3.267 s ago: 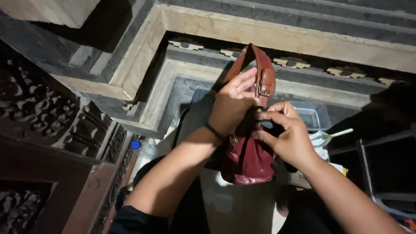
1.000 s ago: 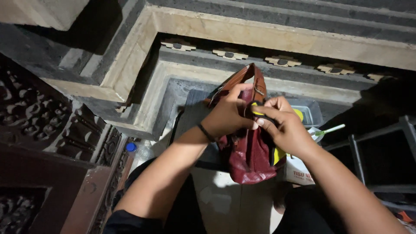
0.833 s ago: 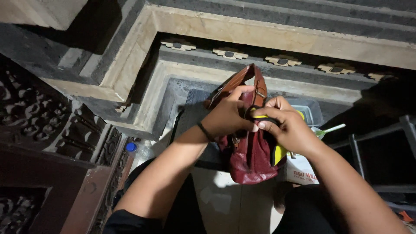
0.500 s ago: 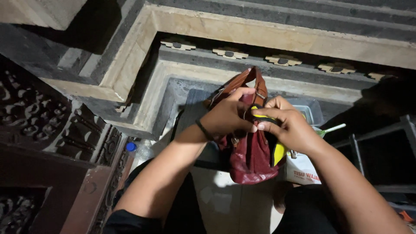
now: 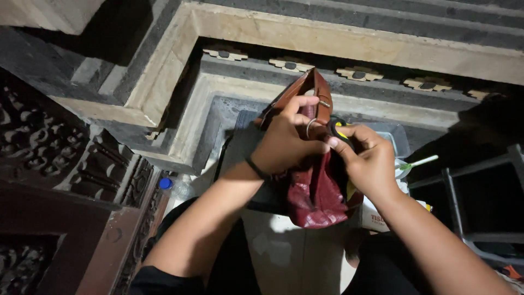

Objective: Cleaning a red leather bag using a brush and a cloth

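Observation:
A dark red leather bag (image 5: 319, 191) with a brown strap (image 5: 311, 87) hangs in front of me, held up by both hands. My left hand (image 5: 286, 139) grips the bag's upper part near the strap and a metal ring. My right hand (image 5: 368, 161) holds the other side of the bag's top, fingers pinched by the ring. Something black and yellow (image 5: 341, 131) shows between my hands, partly hidden by fingers. A dark band sits on my left wrist.
Stepped stone moulding (image 5: 305, 38) frames the space beyond. Carved dark wood panels (image 5: 65, 164) stand at the left. A metal rack (image 5: 469, 202) is at the right, a clear tub (image 5: 396, 139) and a white box (image 5: 376, 218) behind the bag, a blue-capped bottle (image 5: 166, 184) low left.
The bag has come lower and nearer since the first frame. My hands have shifted slightly at its top, and the black and yellow thing now shows between them.

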